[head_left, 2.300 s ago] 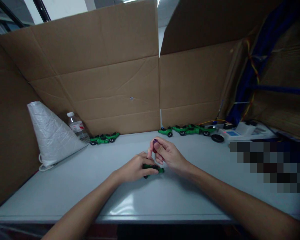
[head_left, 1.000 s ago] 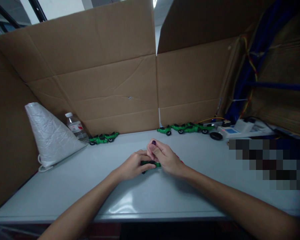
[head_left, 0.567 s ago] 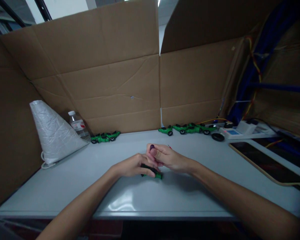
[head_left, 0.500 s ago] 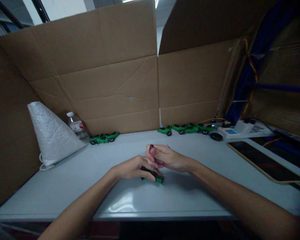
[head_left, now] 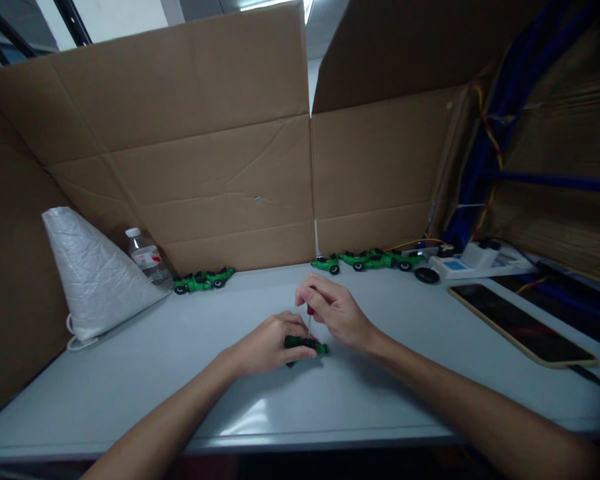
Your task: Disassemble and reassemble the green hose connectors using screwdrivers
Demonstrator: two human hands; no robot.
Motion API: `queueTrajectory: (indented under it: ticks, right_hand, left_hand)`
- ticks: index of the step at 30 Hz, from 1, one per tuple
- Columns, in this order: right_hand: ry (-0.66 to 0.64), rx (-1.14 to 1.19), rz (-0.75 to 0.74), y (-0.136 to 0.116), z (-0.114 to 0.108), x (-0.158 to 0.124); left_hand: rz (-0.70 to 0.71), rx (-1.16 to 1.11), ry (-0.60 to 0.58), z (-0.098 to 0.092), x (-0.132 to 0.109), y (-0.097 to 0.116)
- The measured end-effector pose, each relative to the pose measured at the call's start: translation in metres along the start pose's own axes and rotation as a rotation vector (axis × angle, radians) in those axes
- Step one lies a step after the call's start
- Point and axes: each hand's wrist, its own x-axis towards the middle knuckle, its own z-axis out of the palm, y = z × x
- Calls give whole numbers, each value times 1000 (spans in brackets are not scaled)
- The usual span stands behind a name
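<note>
1. Green toy car [head_left: 300, 343]: it is on the white table [head_left: 380, 393], near the middle of my view and below my right hand, with its right end showing past my left fingertips.
2. My left hand [head_left: 265, 343] grips the car. The fingers reach over its far side and the thumb lies along its near side, so I cover part of the body.
3. My right hand [head_left: 337, 310] is closed around the handle of a screwdriver [head_left: 311, 310]; a bit of red shows just under my fingers.
4. The thin shaft points down at the car, nearly upright. I cannot tell whether its tip touches the car or ends just above it.
5. Farther back on my left, more green cars [head_left: 200, 283] rest close together by the cardboard wall [head_left: 220, 180]. Just beside them stand a clear bottle [head_left: 147, 259] with a white cap and a silvery-white bag [head_left: 100, 280], wide at the base and narrow at the top.
6. Beyond my right hand, one green car [head_left: 325, 265] sits just left of a tight row of others [head_left: 375, 260]; they overlap too much for me to count.
7. Past the row come a black ring [head_left: 427, 275] and a white power strip [head_left: 500, 261]. Nearer me on that side lies a phone [head_left: 520, 323], dark screen up, with a black cable [head_left: 593, 378] at its near end.
</note>
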Motion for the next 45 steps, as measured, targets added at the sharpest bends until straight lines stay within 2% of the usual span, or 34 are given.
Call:
queueTrajectory:
  ticks: [5,9,18,26,29,32,37,45]
  right_hand:
    - [94,141,56,0,0,3]
    - [98,212,76,2,0,2]
    - [-39,114,5,-7,-1,-1]
    - [-184,265,58,4,-4,5]
    - [-162,351,85,6,-3,6]
    - [-86,405,91,8,0,6]
    - [57,363,79,10,7,5]
    - [-82,303,74,8,5,3]
  left_hand:
    - [-9,-16,-8,-1,1,-1]
    - [-6,-50,-5,0,1,-4]
    - [0,-86,14,-1,1,-21]
    - [44,-128,13,-7,0,-24]
    - [27,-129,19,-7,0,-24]
    - [20,-114,24,-5,-1,-25]
    - [0,-100,26,-4,-1,-26]
    - [-6,-139,12,-5,-1,-24]
